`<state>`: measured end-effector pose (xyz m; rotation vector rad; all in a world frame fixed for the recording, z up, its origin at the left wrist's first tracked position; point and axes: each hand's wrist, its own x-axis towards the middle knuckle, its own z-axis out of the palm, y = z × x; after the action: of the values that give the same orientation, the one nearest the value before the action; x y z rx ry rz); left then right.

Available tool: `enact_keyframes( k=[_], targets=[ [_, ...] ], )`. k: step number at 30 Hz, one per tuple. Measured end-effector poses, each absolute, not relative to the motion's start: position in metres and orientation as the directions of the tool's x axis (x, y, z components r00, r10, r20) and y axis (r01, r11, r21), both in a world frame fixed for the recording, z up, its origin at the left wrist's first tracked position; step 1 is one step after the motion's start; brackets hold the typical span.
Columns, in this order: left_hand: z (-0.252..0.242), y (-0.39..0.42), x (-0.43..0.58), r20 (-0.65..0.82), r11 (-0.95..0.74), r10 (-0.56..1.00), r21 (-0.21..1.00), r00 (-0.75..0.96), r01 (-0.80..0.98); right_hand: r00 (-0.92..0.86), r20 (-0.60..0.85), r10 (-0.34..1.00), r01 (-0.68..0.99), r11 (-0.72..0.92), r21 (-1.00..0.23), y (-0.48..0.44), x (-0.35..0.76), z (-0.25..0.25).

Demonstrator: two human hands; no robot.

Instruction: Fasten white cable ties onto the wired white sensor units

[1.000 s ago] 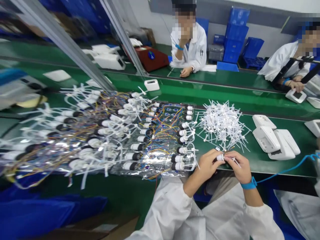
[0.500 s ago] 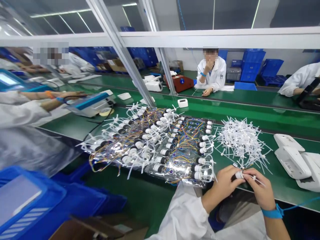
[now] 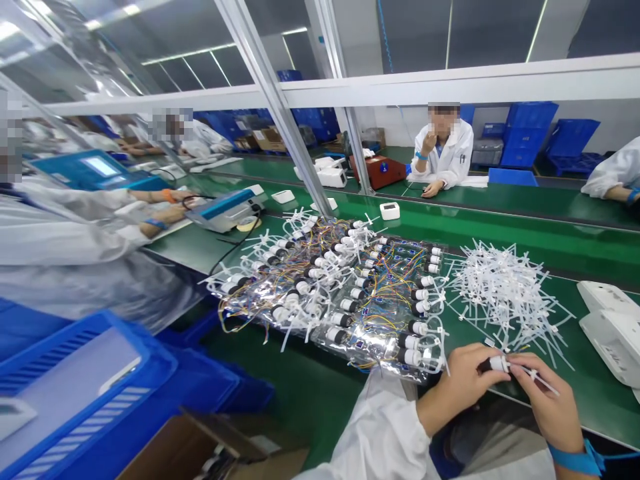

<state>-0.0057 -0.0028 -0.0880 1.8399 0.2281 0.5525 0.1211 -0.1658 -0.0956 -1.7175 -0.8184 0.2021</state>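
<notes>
My left hand (image 3: 463, 380) is closed round a small black-and-white cylindrical motor (image 3: 496, 364) near the front edge of the bench. Close against its white end, the fingers of my right hand (image 3: 547, 393) pinch a white cable tie (image 3: 543, 381), whose tail sticks out to the lower right. How the tie sits on the motor is hidden by my fingers. Just beyond my hands lies a loose heap of white cable ties (image 3: 505, 293). Left of them, rows of similar motors with coloured wires and tie loops rest on clear plastic bags (image 3: 367, 343).
White plastic housings (image 3: 607, 327) stand at the right. Blue crates (image 3: 150, 373) and an open cardboard box (image 3: 165, 447) are below the bench at left. A co-worker's arm (image 3: 165, 217) reaches toward a blue-and-grey device (image 3: 225, 210). Another person (image 3: 445, 150) sits across the line.
The camera view has swung left, so everything appears shifted right. Both hands stay together at the motor, with more of its black end and the cable tie showing.
</notes>
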Motion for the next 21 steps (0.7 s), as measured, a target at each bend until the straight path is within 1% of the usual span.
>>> enact_keyframes(
  k=[4,9,12,16,19,21],
  targets=[
    [-0.09,-0.003,-0.005,0.279,-0.346,0.407,0.929,0.87,-0.135,0.733,0.287,0.617,0.436,-0.102,-0.894,-0.168,0.124,-0.097],
    [-0.091,-0.001,-0.006,0.283,-0.395,0.384,0.911,0.879,-0.12,0.686,0.293,0.666,0.49,-0.125,-0.863,-0.169,0.132,-0.097],
    [-0.093,0.001,-0.006,0.294,-0.418,0.37,0.9,0.881,-0.125,0.671,0.286,0.685,0.495,-0.126,-0.86,-0.165,0.134,-0.093],
    [-0.093,0.0,-0.004,0.289,-0.399,0.378,0.908,0.88,-0.127,0.693,0.235,0.682,0.428,-0.126,-0.895,-0.161,0.135,-0.09],
    [-0.09,-0.004,-0.002,0.275,-0.36,0.4,0.924,0.874,-0.126,0.74,0.211,0.639,0.357,-0.107,-0.928,-0.163,0.135,-0.094],
    [-0.086,-0.007,-0.002,0.25,-0.353,0.426,0.931,0.87,-0.095,0.762,0.213,0.612,0.322,-0.073,-0.944,-0.166,0.135,-0.1]
  ],
)
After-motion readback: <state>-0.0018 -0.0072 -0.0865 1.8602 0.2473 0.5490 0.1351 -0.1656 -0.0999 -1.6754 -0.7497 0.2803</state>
